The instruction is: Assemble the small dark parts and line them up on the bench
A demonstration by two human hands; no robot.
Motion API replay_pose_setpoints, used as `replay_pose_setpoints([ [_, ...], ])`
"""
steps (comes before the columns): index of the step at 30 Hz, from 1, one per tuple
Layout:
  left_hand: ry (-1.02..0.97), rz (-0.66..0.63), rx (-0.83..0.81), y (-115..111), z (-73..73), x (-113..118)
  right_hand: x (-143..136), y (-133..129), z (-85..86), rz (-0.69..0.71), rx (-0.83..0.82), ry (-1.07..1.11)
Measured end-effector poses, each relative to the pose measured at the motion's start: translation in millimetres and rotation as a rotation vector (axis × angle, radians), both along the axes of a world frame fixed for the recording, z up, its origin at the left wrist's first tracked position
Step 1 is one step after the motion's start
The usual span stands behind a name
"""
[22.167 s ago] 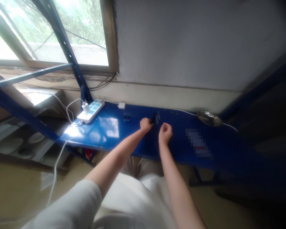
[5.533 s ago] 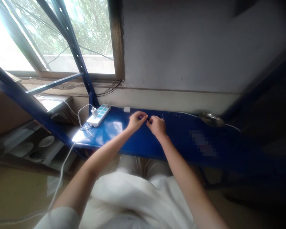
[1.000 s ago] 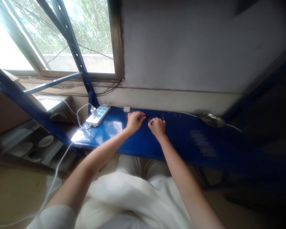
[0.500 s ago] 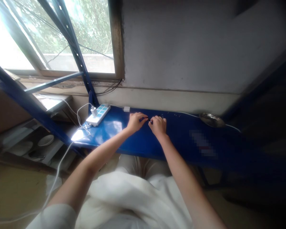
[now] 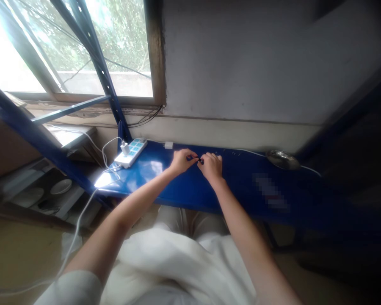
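Observation:
Above the middle of the blue shelf top (image 5: pixel 184 186), my two hands meet fingertip to fingertip. My left hand (image 5: pixel 183 162) is closed in a pinch, thumb against forefinger. My right hand (image 5: pixel 212 166) is closed too, its fingers curled in. Between the fingertips shows a tiny dark piece (image 5: pixel 200 159), too small to name; I cannot tell which hand bears it. Just beyond my right hand, several tiny pale bits (image 5: pixel 236 153) lie near the back edge of the shelf.
To the left lies a white power strip (image 5: pixel 131 153) with a plugged-in white adapter (image 5: pixel 125 147) and cable. A white charger (image 5: pixel 168 145) sits at the back edge. On the right rests a shiny metal bowl (image 5: pixel 282 159) beside a white cord. Blue uprights (image 5: pixel 101 67) rise at the left.
My fingertips have drawn slightly closer together, and the small dark piece between them shows more plainly. Everything else stays where it was.

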State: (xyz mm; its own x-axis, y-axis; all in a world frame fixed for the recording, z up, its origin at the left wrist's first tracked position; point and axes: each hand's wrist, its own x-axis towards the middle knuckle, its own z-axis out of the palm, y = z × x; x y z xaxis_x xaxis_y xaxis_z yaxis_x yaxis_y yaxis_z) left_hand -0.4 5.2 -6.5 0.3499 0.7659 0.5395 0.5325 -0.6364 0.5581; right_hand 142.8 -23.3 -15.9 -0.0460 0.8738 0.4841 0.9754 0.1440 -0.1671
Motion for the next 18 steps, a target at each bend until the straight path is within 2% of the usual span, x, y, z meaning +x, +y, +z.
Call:
replay_pose_setpoints([
  [3,0.090,0.016,0.035,-0.1,6.1,0.9,-1.1,1.5,-1.9,0.014,0.017,0.031],
  [6,0.179,0.061,0.038,9.4,15.8,-1.8,-0.5,2.5,-9.0,0.025,0.081,0.118],
  [10,0.308,0.201,0.006,34.7,24.2,-14.4,8.0,2.0,-32.4,0.006,0.227,0.232],
  [13,0.440,0.261,-0.019,51.3,20.2,-26.6,19.9,2.6,-57.8,-0.036,0.287,0.268],
  [18,0.575,0.253,-0.082,63.3,0.5,-37.6,35.5,7.0,-90.0,0.002,0.447,0.271],
])
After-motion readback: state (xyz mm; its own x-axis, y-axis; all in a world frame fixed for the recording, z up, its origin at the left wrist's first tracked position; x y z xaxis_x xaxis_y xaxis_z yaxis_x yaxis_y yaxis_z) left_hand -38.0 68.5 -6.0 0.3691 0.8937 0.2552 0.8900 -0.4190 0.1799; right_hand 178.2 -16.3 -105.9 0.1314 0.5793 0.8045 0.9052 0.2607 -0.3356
